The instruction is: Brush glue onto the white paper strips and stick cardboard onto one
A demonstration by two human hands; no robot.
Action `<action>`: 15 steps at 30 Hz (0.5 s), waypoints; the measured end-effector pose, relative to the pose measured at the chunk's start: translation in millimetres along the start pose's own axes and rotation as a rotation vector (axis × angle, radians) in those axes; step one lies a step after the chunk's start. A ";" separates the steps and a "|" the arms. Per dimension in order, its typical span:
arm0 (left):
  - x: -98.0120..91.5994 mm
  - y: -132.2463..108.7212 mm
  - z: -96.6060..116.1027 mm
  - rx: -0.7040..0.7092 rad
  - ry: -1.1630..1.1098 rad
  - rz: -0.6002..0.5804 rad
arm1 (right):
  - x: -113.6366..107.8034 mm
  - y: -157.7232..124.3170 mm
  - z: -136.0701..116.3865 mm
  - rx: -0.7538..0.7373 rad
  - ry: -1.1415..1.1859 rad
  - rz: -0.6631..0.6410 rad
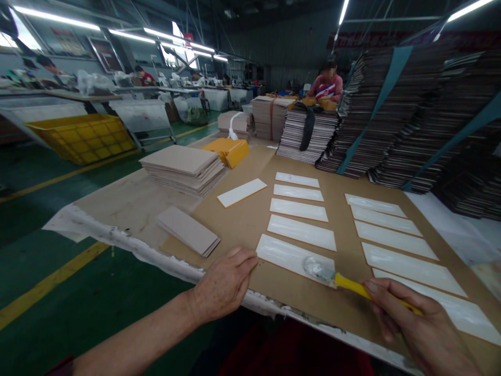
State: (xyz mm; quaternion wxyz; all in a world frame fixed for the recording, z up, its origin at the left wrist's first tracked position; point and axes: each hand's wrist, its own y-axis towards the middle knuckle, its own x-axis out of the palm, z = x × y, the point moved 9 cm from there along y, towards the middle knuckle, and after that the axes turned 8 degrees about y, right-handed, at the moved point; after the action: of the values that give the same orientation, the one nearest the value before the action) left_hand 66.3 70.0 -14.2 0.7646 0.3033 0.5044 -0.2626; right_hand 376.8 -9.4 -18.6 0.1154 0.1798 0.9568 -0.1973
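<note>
My right hand [407,313] is wrapped round the yellow handle of a brush [352,285]. The brush's whitish, wet-looking head rests on the right part of the nearest white strip [285,251]. At that strip's left end, the fingertips of my left hand [225,282] are pressed together at its corner; the thumb side faces the strip. Several more white strips [301,231] with orange edges lie in a column behind it, and another column of glossy strips [410,266] lies to the right. One white strip [241,192] sits apart, at an angle, to the left.
Grey-beige boards [183,164] are stacked at the left, with a smaller pile [189,230] nearer. A folded yellow item [230,150] lies behind. Tall dark stacks [391,104] stand at the back right. Across the table is a person [326,86]. A yellow bin [82,138] stands left.
</note>
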 end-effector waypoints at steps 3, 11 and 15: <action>-3.3 0.2 0.2 0.014 -0.001 0.045 | 31.0 -3.3 -7.1 -0.013 0.074 -0.008; -5.8 -4.7 -1.6 0.079 -0.055 0.161 | -10.4 1.3 -4.9 -0.023 -0.081 0.026; -4.2 -4.8 -2.4 0.081 -0.053 0.181 | -56.5 2.6 -2.5 -0.081 -0.150 0.163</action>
State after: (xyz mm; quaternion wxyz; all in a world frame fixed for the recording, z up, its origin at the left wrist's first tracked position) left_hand 60.0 68.9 -12.0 0.7852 0.3712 0.4437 -0.2207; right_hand 428.7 -22.9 -0.8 0.2093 0.2370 0.9349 -0.1612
